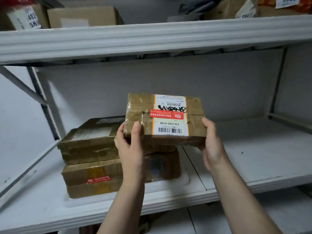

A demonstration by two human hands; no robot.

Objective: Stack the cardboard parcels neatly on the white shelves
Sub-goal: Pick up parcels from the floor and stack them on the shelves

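Note:
I hold a flat cardboard parcel (143, 112) with a white shipping label and a red sticker above the middle white shelf (253, 157). My left hand (130, 146) grips its near left corner, thumb on top. My right hand (211, 141) grips its near right corner. The parcel hovers over the right end of a stack on the shelf: a taped parcel (89, 146) lies on top of a larger box (94, 178) with a red sticker on its front. Another parcel (162, 164) sits right under the held one, mostly hidden.
The upper shelf (152, 39) carries several boxes, such as a brown box (84, 16) and labelled parcels (244, 9). Grey metal uprights (45, 105) and a diagonal brace frame the left side. The shelf board right of the stack is bare white.

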